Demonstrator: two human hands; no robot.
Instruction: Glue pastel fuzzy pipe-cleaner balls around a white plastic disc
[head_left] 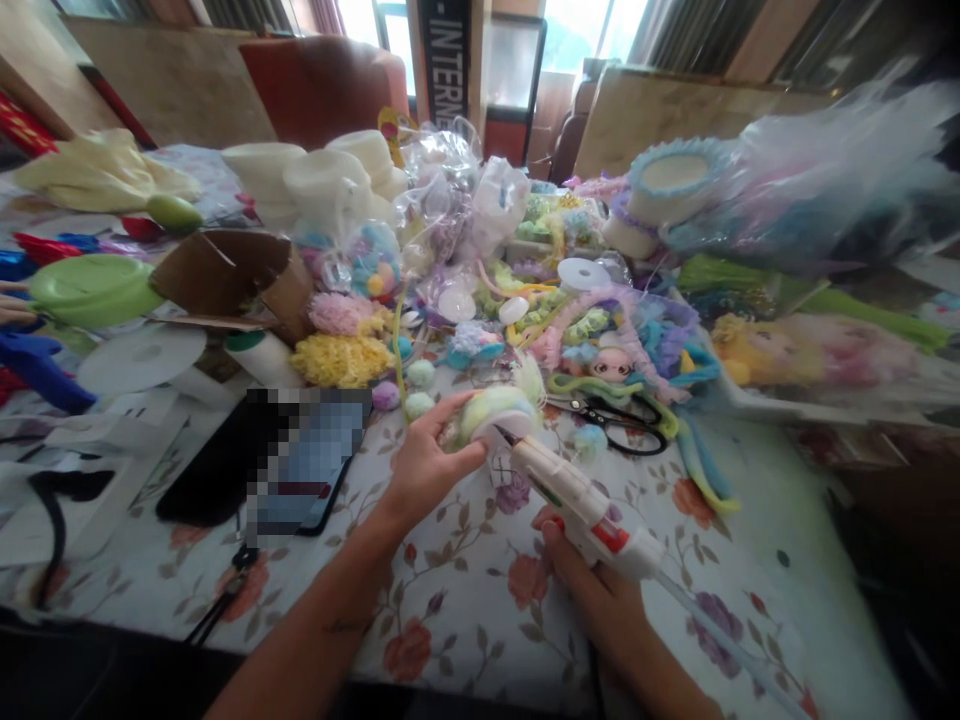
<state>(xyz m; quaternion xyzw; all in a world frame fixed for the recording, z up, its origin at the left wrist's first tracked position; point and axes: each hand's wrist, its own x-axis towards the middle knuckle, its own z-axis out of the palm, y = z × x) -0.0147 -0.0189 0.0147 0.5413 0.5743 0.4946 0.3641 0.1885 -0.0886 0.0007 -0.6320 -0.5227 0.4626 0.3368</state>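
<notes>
Left hand [431,460]: pinching 1 fluffy pastel round piece [495,408] | right hand [600,600]: wrapped around 1 glue gun [574,500] (white, nozzle [505,434] aimed at the piece) | black-handled scissors [592,412]: nearby

Left fingers [466,459]: pastel piece [491,408]. Right fingers [556,542]: glue gun [564,484].

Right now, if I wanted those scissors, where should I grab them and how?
Probably take the scissors by the nearer black handle loop, reaching from the right and near side. They lie with the loops toward the right and the blades pointing left, close to the glue gun, so that side should keep you away from both. A yellow-green strip lies by the farther loop.
</notes>
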